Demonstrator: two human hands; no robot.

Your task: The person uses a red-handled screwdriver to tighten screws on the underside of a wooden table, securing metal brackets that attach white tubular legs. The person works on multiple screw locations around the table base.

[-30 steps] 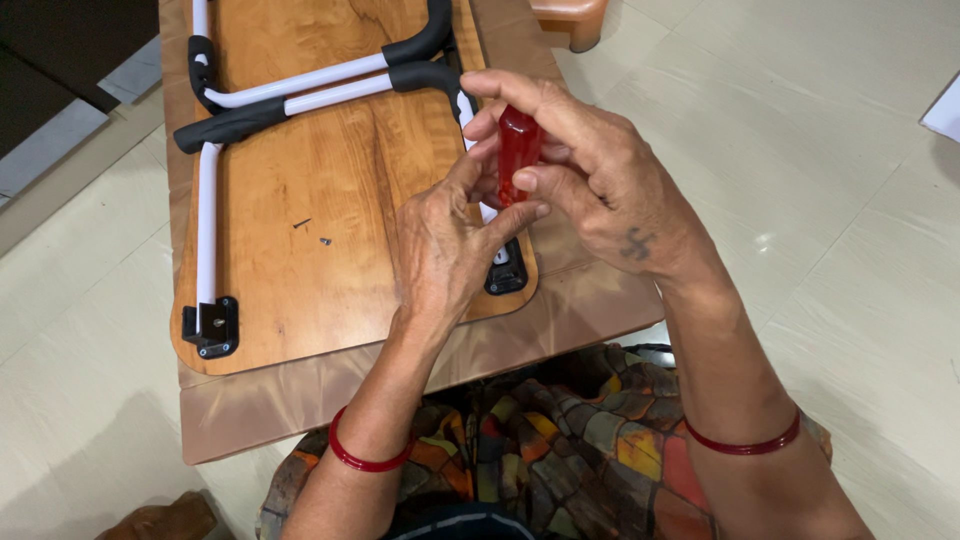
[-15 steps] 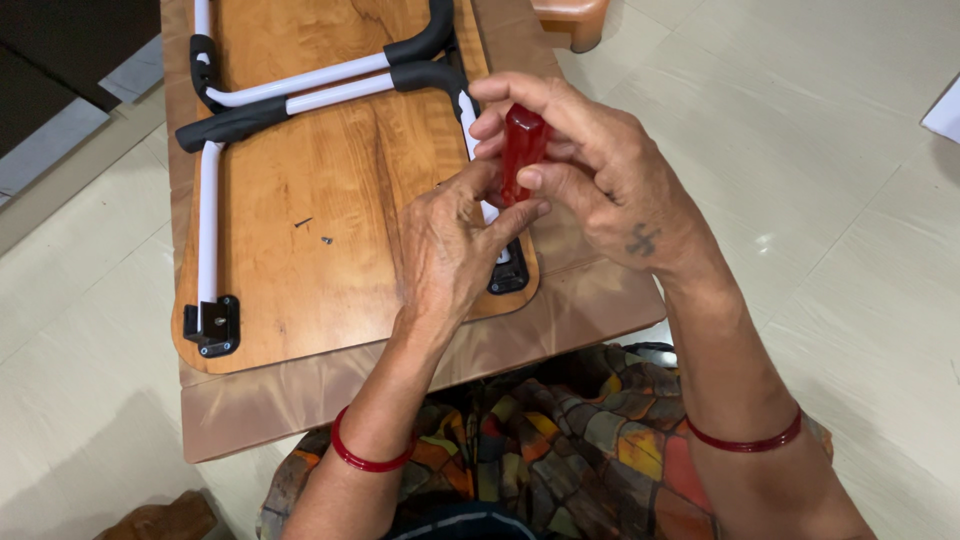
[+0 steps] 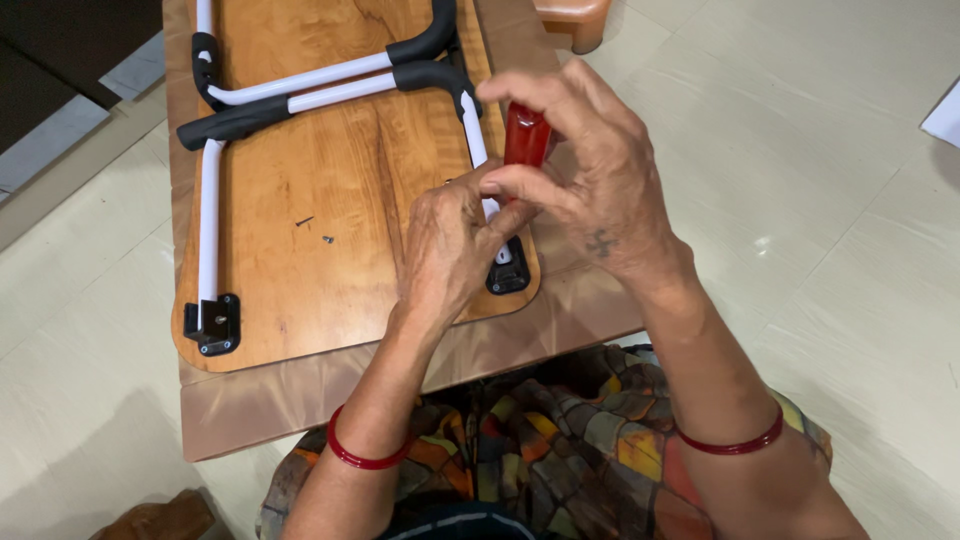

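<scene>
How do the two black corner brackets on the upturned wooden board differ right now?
The left bracket lies fully in view, untouched, its centre screw showing. The right bracket is partly hidden under the left hand, beside which the right hand holds a red handle upright. Both are black and hold the ends of white tube legs.

Floor: pale cream tiles (image 3: 830, 200) are laid all around.
Low table: a brown, glossy top (image 3: 300, 400) is seen beneath the board.
Screws: two small dark ones (image 3: 315, 228) are left lying on wood.
Stool: an orange corner (image 3: 575, 15) is seen at top.
</scene>
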